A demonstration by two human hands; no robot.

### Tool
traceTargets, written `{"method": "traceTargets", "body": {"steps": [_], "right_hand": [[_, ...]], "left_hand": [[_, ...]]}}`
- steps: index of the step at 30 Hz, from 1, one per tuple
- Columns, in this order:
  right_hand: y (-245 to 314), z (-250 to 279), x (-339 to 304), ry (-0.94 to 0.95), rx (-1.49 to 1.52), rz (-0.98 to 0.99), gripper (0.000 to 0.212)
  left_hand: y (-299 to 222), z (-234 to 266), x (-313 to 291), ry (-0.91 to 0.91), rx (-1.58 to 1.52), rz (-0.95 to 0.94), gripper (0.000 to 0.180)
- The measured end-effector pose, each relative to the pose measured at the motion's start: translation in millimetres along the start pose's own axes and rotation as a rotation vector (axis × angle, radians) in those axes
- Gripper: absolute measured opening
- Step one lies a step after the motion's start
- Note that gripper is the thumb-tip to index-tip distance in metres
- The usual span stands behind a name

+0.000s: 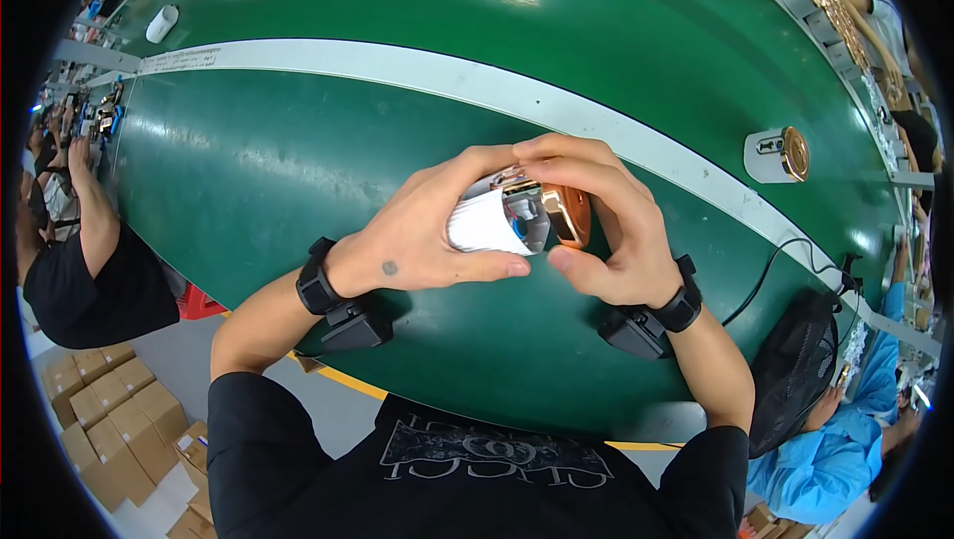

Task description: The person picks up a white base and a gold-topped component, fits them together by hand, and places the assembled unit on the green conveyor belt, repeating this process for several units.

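Above the green worktable, my left hand grips a white ribbed cylindrical housing. The housing lies on its side, its end facing right, with grey inner parts and a bit of blue showing. My right hand has its fingers curled over a shiny copper-coloured cap, with the thumb below it. Cap and housing are side by side at the housing's right end; whether they are joined I cannot tell. Fingers of both hands meet above the two parts and hide their upper edges. Each wrist wears a black strap with a box.
Past a pale rail runs a green belt carrying a white cylinder with a copper-coloured cap and white housings. A black mesh bag and cable are at right. People sit on both sides; cartons stand lower left.
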State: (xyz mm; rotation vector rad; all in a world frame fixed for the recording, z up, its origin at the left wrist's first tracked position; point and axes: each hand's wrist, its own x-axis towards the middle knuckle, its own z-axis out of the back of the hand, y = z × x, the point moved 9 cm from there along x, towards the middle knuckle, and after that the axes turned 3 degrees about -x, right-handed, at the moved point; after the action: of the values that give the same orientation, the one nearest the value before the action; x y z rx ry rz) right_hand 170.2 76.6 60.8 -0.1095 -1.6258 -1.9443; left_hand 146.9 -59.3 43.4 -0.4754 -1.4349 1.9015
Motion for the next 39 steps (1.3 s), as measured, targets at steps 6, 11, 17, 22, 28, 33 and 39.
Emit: {"method": "traceTargets", "body": {"steps": [6,11,17,22,28,33,39], "right_hand": [[-3,2,5,-0.013,-0.106,-0.085,0.06],[-14,-4,-2,0.025,-0.064,-0.131,0.051],[2,1,-4,-0.113,-0.071,0.018,0.058],[6,1,-1,-0.138,-0.101,0.077,0.054],[6,0,0,-0.121,-0.189,0.095,0.048],[11,0,0,-0.116,-0.227,0.148,0.043],[13,-4,0,-0.115,-0.268,0.148,0.041]], "left_hand": [[-18,4,-5,-0.103,0.341,-0.214,0.076],[-25,6,-9,-0.162,0.454,-0.343,0.07],[-20,7,-8,-0.14,0.317,-0.305,0.071],[-16,2,-7,-0.063,0.273,-0.286,0.073],[-12,-3,-8,-0.003,0.331,-0.28,0.082],[-14,-4,-7,-0.024,0.328,-0.289,0.083],[-14,0,-6,-0.038,0.357,-0.27,0.076]]}}
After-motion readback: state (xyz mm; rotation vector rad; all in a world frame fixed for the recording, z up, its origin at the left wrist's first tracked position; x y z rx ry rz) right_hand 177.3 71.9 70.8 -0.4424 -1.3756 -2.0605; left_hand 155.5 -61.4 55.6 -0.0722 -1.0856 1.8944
